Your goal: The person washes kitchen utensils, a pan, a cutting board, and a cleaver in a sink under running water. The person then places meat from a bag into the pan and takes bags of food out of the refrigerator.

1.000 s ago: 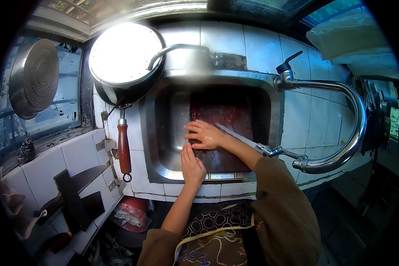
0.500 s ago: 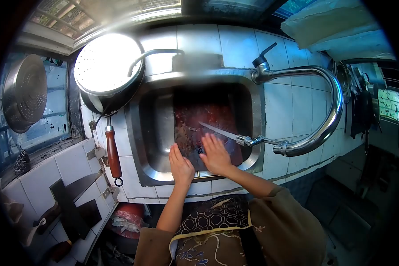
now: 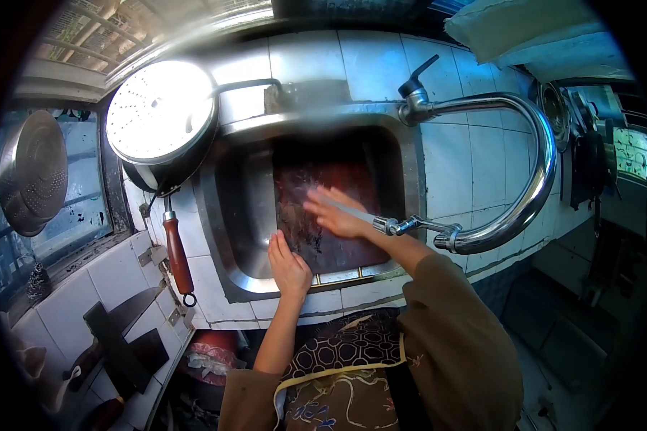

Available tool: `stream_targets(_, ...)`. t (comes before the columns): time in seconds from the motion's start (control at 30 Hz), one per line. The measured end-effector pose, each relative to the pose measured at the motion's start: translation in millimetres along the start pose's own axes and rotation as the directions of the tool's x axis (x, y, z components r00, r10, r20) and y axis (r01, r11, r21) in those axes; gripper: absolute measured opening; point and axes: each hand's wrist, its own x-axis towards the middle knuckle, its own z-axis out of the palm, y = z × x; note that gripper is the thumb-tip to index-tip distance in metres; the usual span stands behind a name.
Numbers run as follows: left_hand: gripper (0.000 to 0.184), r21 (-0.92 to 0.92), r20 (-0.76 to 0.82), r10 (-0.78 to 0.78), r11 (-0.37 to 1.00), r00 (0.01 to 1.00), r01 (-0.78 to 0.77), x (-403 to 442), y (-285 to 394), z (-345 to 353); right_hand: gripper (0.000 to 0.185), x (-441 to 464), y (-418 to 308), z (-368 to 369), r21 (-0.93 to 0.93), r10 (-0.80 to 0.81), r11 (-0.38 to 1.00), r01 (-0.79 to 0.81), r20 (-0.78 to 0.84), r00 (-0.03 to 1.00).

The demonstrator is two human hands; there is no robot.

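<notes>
A flat reddish-brown panel [image 3: 345, 248] with a thin gold bar handle along its near edge lies tilted in the steel sink [image 3: 241, 269]. Dark residue marks its wet surface. My left hand [image 3: 291, 268] rests at the panel's near left corner, fingers stretched out; its thumb is not clear. Lying on the middle of the panel, my right hand [image 3: 338, 213] has its fingers extended and holds nothing. Water runs from the faucet [image 3: 535, 187] nozzle over the back of this hand.
A pot with a perforated steamer top [image 3: 158, 111] stands left of the sink, its wooden handle [image 3: 177, 255] pointing toward me. A colander [image 3: 36, 172] hangs by the left window. Cleavers [image 3: 115, 348] sit at lower left. White tiles surround the sink.
My right hand has moved up and left across the panel, into the water stream. The left hand stays at the near left corner. The view has shifted slightly.
</notes>
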Motion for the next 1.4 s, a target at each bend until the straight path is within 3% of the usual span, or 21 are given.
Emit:
stream_targets(0.13, 0.049, 0.09, 0.056, 0.063, 0.994, 0.996, -0.068, 7.7, -4.0, -1.5, 0.046, -52.1, -50.5, -26.6, 0.124, -0.104, 0.988, 0.087, 0.143, 0.984)
stream_targets(0.23, 0.047, 0.135, 0.242, 0.149, 0.973, 0.959, -0.185, 25.6, -1.0, -1.6, 0.035, -80.8, -39.3, -28.2, 0.38, 0.127, 0.911, -0.16, 0.111, 0.986)
stream_targets(0.27, 0.047, 0.131, 0.244, 0.151, 0.974, 0.958, -0.187, 37.0, -3.4, 6.4, 0.03, -82.7, -29.9, -19.9, 0.532, 0.255, 0.797, -0.287, 0.135, 0.957)
stream_targets(0.3, 0.047, 0.113, 0.27, 0.201, 0.964, 0.942, -0.239, 50.2, -4.9, 15.7, 0.026, -69.0, -28.0, -36.4, 0.735, 0.455, 0.5, -0.457, 0.226, 0.861)
stream_targets(0.4, 0.048, 0.087, 0.294, 0.288, 0.942, 0.912, -0.325, 88.2, -0.1, 44.5, 0.03, -29.6, -7.7, -91.9, 0.941, 0.372, -0.131, -0.313, 0.339, 0.864)
stream_targets(0.53, 0.059, -0.065, 0.432, 0.431, 0.891, 0.792, -0.449, 113.0, 17.2, 71.2, 0.033, 8.9, 9.3, -142.4, 0.883, 0.066, -0.036, -0.469, 0.47, 0.88)
stream_targets(0.6, 0.063, -0.091, 0.503, 0.556, 0.795, 0.662, -0.6, 110.2, 35.1, 70.6, 0.035, 19.6, 6.0, -165.5, 0.787, -0.189, 0.2, -0.583, 0.615, 0.765)
stream_targets(0.63, 0.056, -0.173, 0.415, 0.643, 0.75, 0.644, -0.638, 103.5, 39.1, 73.7, 0.037, 22.4, 0.0, -178.3, 0.746, -0.177, 0.234, -0.623, 0.663, 0.727)
stream_targets(0.67, 0.056, -0.179, 0.424, 0.64, 0.753, 0.641, -0.633, 98.7, 50.7, 66.0, 0.037, 24.0, -1.7, -184.7, 0.745, -0.178, 0.223, -0.629, 0.665, 0.725)
stream_targets(0.73, 0.046, -0.434, 0.732, 0.551, 0.83, 0.4, -0.35, 92.7, 79.1, 39.2, 0.039, 25.9, -0.5, -190.5, 0.61, -0.258, 0.29, -0.737, 0.792, 0.554)
stream_targets(0.8, 0.038, -0.615, 0.479, 0.776, 0.631, 0.411, -0.473, 65.8, 69.0, 53.7, 0.041, 26.3, -0.1, -187.3, 0.569, -0.276, 0.309, -0.762, 0.821, 0.5)
stream_targets(0.83, 0.041, -0.614, 0.511, 0.813, 0.572, 0.278, -0.543, 69.2, 59.8, 56.7, 0.043, 27.2, -0.8, -185.7, 0.529, -0.29, 0.333, -0.78, 0.845, 0.449)
stream_targets(0.9, 0.047, -0.467, 0.572, 0.766, 0.598, 0.294, -0.651, 99.3, 54.7, 69.1, 0.049, 31.0, -11.6, -192.9, 0.468, -0.27, 0.314, -0.826, 0.878, 0.395)
stream_targets(0.97, 0.051, -0.086, 0.423, 0.599, 0.773, 0.68, -0.628, 137.0, 41.8, 99.1, 0.05, 32.7, -14.2, -188.9, 0.422, -0.233, 0.318, -0.849, 0.903, 0.362)
stream_targets(1.0, 0.051, -0.048, 0.371, 0.516, 0.841, 0.772, -0.539, 155.2, 35.7, 104.2, 0.051, 34.8, -14.2, -188.1, 0.378, -0.192, 0.321, -0.868, 0.924, 0.331)
stream_targets(1.07, 0.052, 0.065, 0.369, 0.459, 0.855, 0.808, -0.515, 151.6, 36.5, 111.6, 0.053, 31.9, -13.5, -186.3, 0.36, -0.169, 0.343, -0.867, 0.932, 0.321)
stream_targets(1.13, 0.053, 0.07, 0.469, 0.486, 0.812, 0.738, -0.579, 113.7, 48.3, 102.3, 0.051, 28.8, -4.6, -179.0, 0.413, -0.167, 0.439, -0.798, 0.91, 0.379)
stream_targets(1.2, 0.056, -0.219, 0.584, 0.601, 0.764, 0.546, -0.607, 72.2, 65.6, 69.6, 0.049, 25.6, -3.5, -172.3, 0.425, -0.169, 0.439, -0.792, 0.905, 0.391)
stream_targets(1.23, 0.056, -0.215, 0.589, 0.596, 0.767, 0.546, -0.605, 67.4, 60.6, 67.5, 0.047, 21.0, -3.7, -163.3, 0.476, -0.162, 0.35, -0.807, 0.879, 0.449)
stream_targets(1.3, 0.057, -0.364, 0.486, 0.612, 0.791, 0.624, -0.492, 61.3, 47.1, 59.8, 0.044, 17.7, -8.7, -156.6, 0.55, -0.167, 0.252, -0.796, 0.835, 0.524)
stream_targets(1.4, 0.058, 0.063, 0.379, 0.365, 0.907, 0.85, -0.418, 96.4, 3.9, 42.9, 0.048, 21.2, -10.3, -145.9, 0.501, -0.192, 0.224, -0.836, 0.864, 0.466)
